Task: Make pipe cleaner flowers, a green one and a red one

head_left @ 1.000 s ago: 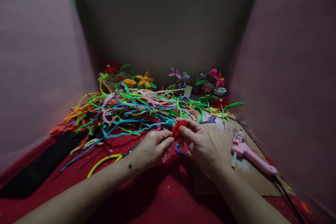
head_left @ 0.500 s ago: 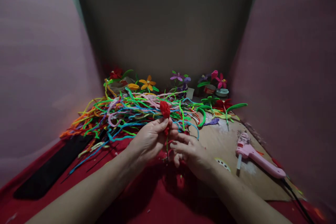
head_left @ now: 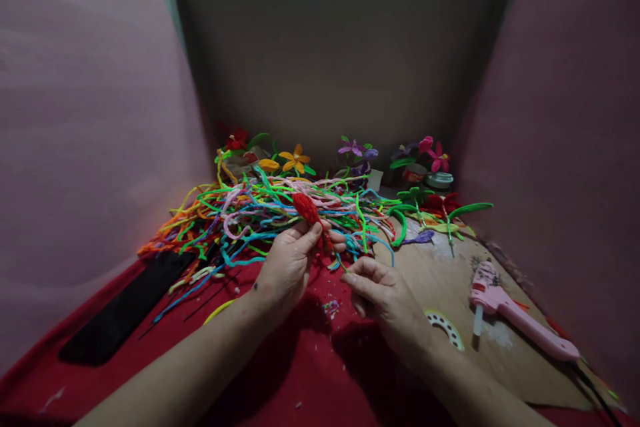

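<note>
A small red pipe-cleaner bud [head_left: 306,209], fuzzy and tightly wound into an oblong, is pinched between the thumb and fingers of the left hand [head_left: 289,265], its tip tilted toward ten o'clock. A thin stem runs from its base toward five o'clock, down to the curled fingers of the right hand [head_left: 384,293], which pinch at its lower end just above the red cloth.
</note>
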{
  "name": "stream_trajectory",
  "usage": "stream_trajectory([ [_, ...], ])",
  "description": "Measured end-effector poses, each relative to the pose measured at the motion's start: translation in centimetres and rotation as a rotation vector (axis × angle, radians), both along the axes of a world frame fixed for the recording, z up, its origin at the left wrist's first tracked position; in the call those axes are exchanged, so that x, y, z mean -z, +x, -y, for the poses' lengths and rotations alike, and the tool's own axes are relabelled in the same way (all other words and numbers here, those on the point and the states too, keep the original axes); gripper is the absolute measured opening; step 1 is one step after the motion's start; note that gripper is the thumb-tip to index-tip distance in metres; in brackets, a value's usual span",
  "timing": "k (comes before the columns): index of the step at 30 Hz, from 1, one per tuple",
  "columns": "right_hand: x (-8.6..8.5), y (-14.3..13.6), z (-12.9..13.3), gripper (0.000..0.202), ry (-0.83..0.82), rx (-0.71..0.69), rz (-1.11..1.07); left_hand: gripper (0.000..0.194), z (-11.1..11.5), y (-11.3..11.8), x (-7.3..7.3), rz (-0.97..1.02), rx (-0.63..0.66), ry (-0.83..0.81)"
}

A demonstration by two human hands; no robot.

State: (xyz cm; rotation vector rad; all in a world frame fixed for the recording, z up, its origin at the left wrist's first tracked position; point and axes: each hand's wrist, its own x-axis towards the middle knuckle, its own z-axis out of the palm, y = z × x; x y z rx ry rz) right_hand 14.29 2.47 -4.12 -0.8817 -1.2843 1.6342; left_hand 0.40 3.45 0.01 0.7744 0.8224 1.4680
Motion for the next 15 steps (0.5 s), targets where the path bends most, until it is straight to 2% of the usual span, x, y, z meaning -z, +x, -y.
stream_trajectory([
  [9,-0.8,0.1,1.1,0.023,0.041,0.081,0.114,0.008,-0.4,-0.7,1.5,0.083,0.059,0.063],
  [15,-0.2,0.2,1.3,0.023,0.225,0.145,0.284,0.009,-0.1,-0.5,1.5,0.087,0.053,0.038],
])
